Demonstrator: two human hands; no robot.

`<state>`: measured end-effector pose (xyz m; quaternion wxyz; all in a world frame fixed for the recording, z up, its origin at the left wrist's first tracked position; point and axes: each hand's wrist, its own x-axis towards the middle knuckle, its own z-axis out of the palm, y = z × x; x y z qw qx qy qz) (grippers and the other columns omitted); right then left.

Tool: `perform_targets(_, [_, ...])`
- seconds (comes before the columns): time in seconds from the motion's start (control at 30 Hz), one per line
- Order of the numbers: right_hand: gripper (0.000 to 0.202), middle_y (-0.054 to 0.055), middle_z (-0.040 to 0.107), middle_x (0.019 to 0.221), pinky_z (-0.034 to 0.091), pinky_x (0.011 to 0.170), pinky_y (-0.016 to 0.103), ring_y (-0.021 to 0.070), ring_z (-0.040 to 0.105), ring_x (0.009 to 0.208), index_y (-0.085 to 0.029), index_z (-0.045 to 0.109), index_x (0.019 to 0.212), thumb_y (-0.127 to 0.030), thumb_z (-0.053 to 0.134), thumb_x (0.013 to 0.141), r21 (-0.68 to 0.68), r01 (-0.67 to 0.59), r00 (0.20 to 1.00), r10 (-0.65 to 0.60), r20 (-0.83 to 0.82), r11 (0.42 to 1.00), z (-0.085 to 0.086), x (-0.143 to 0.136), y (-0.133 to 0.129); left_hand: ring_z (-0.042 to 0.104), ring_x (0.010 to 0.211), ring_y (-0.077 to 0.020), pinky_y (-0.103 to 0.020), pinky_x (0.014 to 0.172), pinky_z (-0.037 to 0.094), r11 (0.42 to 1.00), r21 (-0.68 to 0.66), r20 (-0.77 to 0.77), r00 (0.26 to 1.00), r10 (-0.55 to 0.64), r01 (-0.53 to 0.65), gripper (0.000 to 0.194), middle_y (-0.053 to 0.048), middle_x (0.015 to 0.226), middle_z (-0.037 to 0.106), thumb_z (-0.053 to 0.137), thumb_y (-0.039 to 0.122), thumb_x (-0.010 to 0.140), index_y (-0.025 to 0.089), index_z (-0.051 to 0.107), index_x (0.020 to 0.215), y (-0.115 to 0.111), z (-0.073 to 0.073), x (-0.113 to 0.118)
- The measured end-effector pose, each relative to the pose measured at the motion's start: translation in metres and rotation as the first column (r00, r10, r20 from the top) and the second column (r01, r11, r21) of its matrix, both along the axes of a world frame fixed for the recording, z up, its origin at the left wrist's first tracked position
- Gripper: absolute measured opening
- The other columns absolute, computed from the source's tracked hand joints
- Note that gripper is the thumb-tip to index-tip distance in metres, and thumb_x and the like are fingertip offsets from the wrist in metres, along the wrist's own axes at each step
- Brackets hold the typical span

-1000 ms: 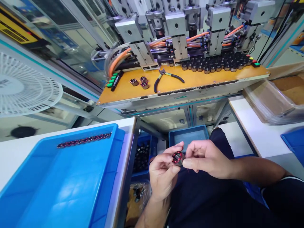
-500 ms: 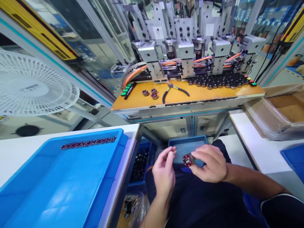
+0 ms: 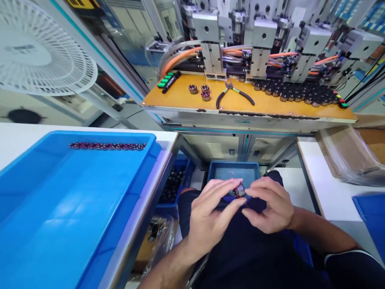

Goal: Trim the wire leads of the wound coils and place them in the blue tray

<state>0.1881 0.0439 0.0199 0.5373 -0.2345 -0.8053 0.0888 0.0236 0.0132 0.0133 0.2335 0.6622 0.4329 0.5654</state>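
A small motor stator [image 3: 240,191], a grey metal ring with red and dark windings at one end, is tilted between my two hands. My left hand [image 3: 210,212] is closed on it, fingers over the top and thumb underneath. At the stator's right end are the fingertips of my right hand [image 3: 269,204]; its thumb sits lower, with a gap between thumb and fingers. Something thin and red shows near that thumb, too small to make out. Beneath the hands is a shallow blue tray [image 3: 217,165].
A row of stators [image 3: 108,146] lies along the far side of a large blue bin [image 3: 75,204] at left. On the orange machine bench [image 3: 180,102] are cutting pliers [image 3: 230,86], three stators [image 3: 205,94], a black marker [image 3: 171,82] and many dark-topped parts [image 3: 300,92]. A fan [image 3: 39,52] stands left.
My left hand has moved right and closed on the stator, which my right hand was gripping. The stator has turned from facing me to lying sideways. The view has tilted downward.
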Motion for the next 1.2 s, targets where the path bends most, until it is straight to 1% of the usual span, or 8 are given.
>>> perform_targets(0.33, [0.008,0.001,0.061,0.07,0.048,0.058,0.024,0.0111,0.056,0.063,-0.018,0.068,0.081,-0.014,0.064,0.087,-0.49,-0.196,0.948,0.035,-0.318,0.85,0.001,-0.007,-0.006,0.073,0.086,-0.0149,-0.02,0.07,0.06,0.951,-0.242,0.341,0.934,-0.103,0.193,0.031,-0.006,0.109,0.075,0.073,0.006,0.076,0.024,0.074,0.102,-0.005,-0.002,-0.001])
perform_targets(0.53, [0.015,0.0,0.059,0.068,0.045,0.055,0.025,0.0119,0.055,0.061,-0.017,0.065,0.072,-0.019,0.064,0.087,-0.682,-0.21,0.945,-0.034,-0.326,0.7,-0.011,0.016,-0.003,0.071,0.095,-0.0161,-0.023,0.075,0.06,0.978,-0.166,0.266,0.961,-0.082,0.129,0.033,-0.006,0.108,0.074,0.07,0.003,0.077,0.024,0.071,0.102,-0.003,-0.003,-0.005])
perform_targets(0.63, [0.01,0.001,0.058,0.071,0.045,0.056,0.025,0.0132,0.055,0.064,-0.019,0.065,0.077,-0.018,0.063,0.088,-0.572,-0.042,0.967,-0.111,-0.229,0.819,0.0,0.037,0.006,0.071,0.093,-0.016,-0.024,0.078,0.059,0.995,-0.086,0.05,0.998,-0.05,0.054,0.032,-0.006,0.106,0.074,0.07,0.002,0.076,0.022,0.07,0.101,-0.001,0.001,-0.011])
perform_targets(0.73, [0.01,0.003,0.061,0.082,0.048,0.063,0.027,0.0147,0.057,0.073,-0.02,0.067,0.095,-0.016,0.067,0.085,-0.042,0.084,0.995,-0.081,0.064,0.996,0.026,0.047,0.015,0.071,0.094,-0.0168,-0.027,0.084,0.059,0.999,-0.009,-0.146,0.988,-0.054,0.053,0.03,-0.007,0.105,0.074,0.07,0.003,0.076,0.019,0.069,0.1,0.001,0.009,-0.014])
perform_targets(0.87, [0.014,0.004,0.064,0.088,0.044,0.062,0.028,0.015,0.054,0.073,-0.019,0.068,0.088,-0.016,0.055,0.093,0.502,-0.201,0.845,-0.11,0.523,0.841,0.051,0.036,0.026,0.071,0.092,-0.0165,-0.028,0.084,0.059,0.994,0.043,-0.251,0.964,-0.091,0.105,0.026,-0.007,0.102,0.074,0.068,0.005,0.079,0.018,0.067,0.102,0.001,0.019,-0.012])
perform_targets(0.93, [0.023,0.005,0.062,0.081,0.039,0.057,0.03,0.0154,0.049,0.066,-0.016,0.066,0.08,-0.016,0.048,0.095,0.494,-0.239,0.794,-0.124,0.595,0.836,0.052,0.028,0.029,0.071,0.092,-0.016,-0.026,0.082,0.06,0.994,0.033,-0.245,0.965,-0.091,0.102,0.027,-0.007,0.102,0.074,0.068,0.006,0.079,0.019,0.067,0.102,-0.002,0.02,-0.012])
perform_targets(1.07, [0.037,0.002,0.051,0.066,0.034,0.057,0.029,0.0142,0.043,0.061,-0.016,0.057,0.068,-0.021,0.042,0.101,0.142,-0.184,0.793,0.062,0.606,0.973,0.041,0.021,0.028,0.071,0.094,-0.0163,-0.025,0.081,0.06,0.996,-0.006,-0.181,0.98,-0.086,0.086,0.028,-0.006,0.103,0.075,0.07,0.004,0.078,0.02,0.068,0.101,-0.008,0.015,-0.018])
perform_targets(1.2, [0.036,0.003,0.054,0.071,0.037,0.06,0.026,0.0138,0.047,0.065,-0.014,0.06,0.078,-0.031,0.04,0.103,-0.026,-0.195,0.821,0.178,0.542,0.98,0.038,0.021,0.025,0.071,0.092,-0.0156,-0.022,0.075,0.06,0.993,-0.032,-0.134,0.984,-0.116,0.113,0.029,-0.006,0.105,0.075,0.07,0.004,0.077,0.021,0.068,0.101,-0.009,0.012,-0.022])
